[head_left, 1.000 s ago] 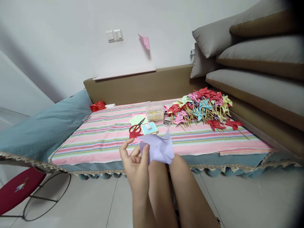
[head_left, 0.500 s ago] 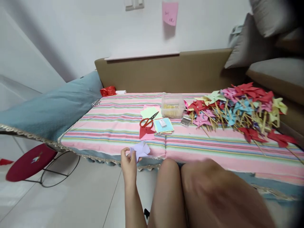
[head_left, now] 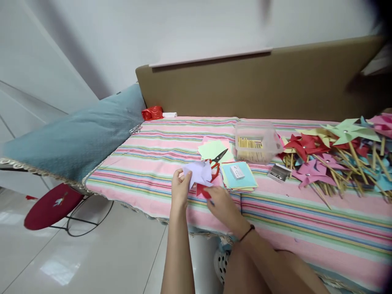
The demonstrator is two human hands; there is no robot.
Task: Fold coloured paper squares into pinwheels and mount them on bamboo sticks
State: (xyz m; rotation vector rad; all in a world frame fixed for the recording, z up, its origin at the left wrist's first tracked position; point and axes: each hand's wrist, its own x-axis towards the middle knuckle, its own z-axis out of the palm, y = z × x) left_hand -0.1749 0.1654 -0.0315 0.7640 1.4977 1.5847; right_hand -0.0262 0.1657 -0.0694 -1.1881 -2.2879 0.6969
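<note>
My left hand (head_left: 180, 187) pinches lilac folded-paper pinwheel (head_left: 198, 172) | right hand (head_left: 223, 205) newly at red pointed paper (head_left: 201, 191) below that pinch (closure unclear from here) | two-handed now

The lilac paper (head_left: 197, 171), bent into pointed flaps, is pinched along its left side by the left fingers (head_left: 188, 177). Just nearer the person shows the red paper (head_left: 202, 190) (partly covered, its full outline unclear), with the right fingers (head_left: 212, 192) at its right edge.
</note>
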